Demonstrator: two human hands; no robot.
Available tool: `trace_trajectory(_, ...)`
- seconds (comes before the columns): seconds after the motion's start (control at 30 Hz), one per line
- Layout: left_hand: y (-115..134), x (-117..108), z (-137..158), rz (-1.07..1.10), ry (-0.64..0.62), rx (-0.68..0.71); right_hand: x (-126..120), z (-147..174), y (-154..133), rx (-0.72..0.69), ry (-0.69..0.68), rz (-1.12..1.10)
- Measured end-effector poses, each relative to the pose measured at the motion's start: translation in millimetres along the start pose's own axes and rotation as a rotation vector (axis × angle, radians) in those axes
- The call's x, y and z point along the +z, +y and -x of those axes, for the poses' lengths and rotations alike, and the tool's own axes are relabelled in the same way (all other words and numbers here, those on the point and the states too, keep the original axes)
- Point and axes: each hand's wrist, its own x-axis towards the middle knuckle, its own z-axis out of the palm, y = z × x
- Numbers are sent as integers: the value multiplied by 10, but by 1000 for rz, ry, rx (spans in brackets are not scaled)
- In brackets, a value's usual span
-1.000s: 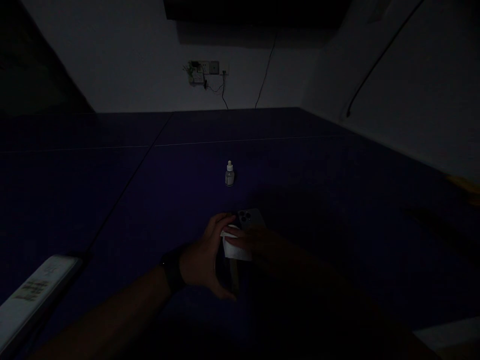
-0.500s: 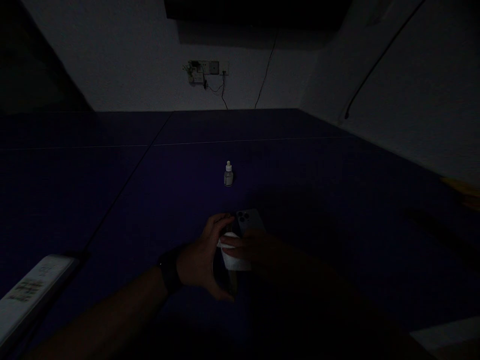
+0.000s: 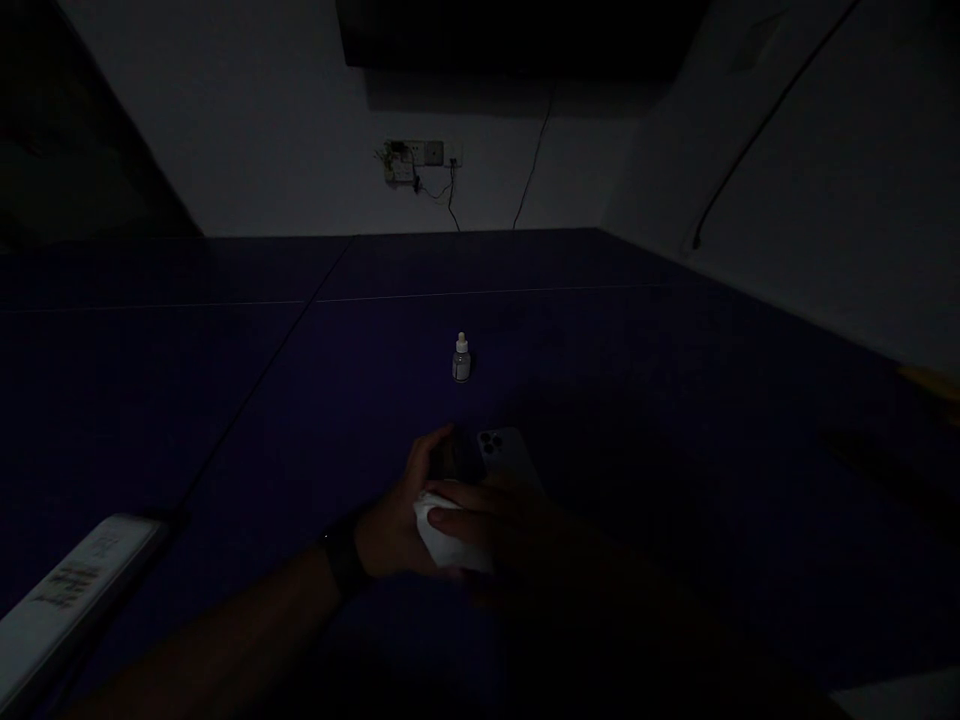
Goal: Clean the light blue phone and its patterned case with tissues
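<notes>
In deep shadow, my left hand (image 3: 394, 530), with a dark watch on its wrist, grips a dark flat phone-sized object (image 3: 456, 455) by its ends. Most of that object is covered, so its exact kind cannot be made out. My right hand (image 3: 499, 505) presses a folded white cloth or tissue (image 3: 446, 535) against its lower part. Beyond the right fingers lies a pale phone (image 3: 511, 450), back side up with its camera lenses showing. A small dropper bottle (image 3: 461, 365) with a white cap stands upright farther off.
The dark blue tabletop (image 3: 375, 350) reaches to the wall. A long white power strip (image 3: 75, 590) lies at left. Wall sockets (image 3: 420, 160) with plugs and cables are at the back, under a dark screen (image 3: 517, 35). Something yellow (image 3: 930, 382) lies at the right edge.
My right hand has slid the white cloth down toward me and slightly left over the dark object. The whole view has shifted a little.
</notes>
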Motion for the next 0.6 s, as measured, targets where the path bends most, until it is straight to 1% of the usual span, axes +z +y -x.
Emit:
trace_trajectory(0.07, 11, 28, 11, 48, 32, -28, 57, -47, -5, 0, 103, -6)
trace_trajectory(0.13, 29, 45, 15, 27, 71, -30, 84, -55, -6, 23, 216, -50)
trace_trajectory(0.2, 59, 52, 11, -96, 87, 1, 67, -29, -7, 100, 331, -116)
trace_trajectory(0.3, 114, 69, -11, -295, 66, 84, 0, 32, -8, 234, 460, -204)
trace_trajectory(0.37, 139, 92, -27, -313, 38, 107, -27, 54, -6, 282, 476, -224)
trace_trajectory(0.43, 141, 119, -34, -262, 28, 98, -28, 52, -1, 294, 477, -216)
trace_trajectory(0.5, 127, 141, -33, -218, 38, 65, -18, 32, 6, 264, 480, -181)
trace_trajectory(0.6, 114, 160, -27, -192, 49, 21, -19, -1, 13, 164, 490, -83)
